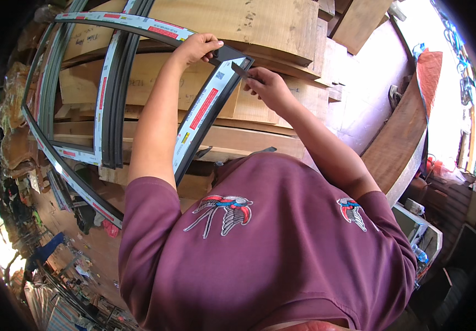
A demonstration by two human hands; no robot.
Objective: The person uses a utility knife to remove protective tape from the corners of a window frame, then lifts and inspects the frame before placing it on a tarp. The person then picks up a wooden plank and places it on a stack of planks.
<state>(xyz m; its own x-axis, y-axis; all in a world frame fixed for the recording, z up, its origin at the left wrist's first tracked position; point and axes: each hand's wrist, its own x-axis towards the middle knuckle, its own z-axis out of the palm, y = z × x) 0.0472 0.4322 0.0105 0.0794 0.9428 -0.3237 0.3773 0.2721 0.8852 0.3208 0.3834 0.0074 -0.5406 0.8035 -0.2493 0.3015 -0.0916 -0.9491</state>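
A dark grey window frame (111, 110) wrapped in white and red protective tape lies across stacked wooden planks (238, 33). My left hand (198, 46) grips the frame's far right corner from above. My right hand (268, 85) is just right of that corner and pinches a small dark flat piece (239, 70) whose tip touches the frame's taped side bar (205, 110). My maroon shirt (260, 248) fills the lower middle and hides the near part of the frame.
Thick planks and beams are piled under and behind the frame. A curved wooden slab (398, 143) leans at the right beside a pink wall (370, 83). Clutter and scraps cover the floor at lower left (56, 259). Boxes and a bottle sit at lower right.
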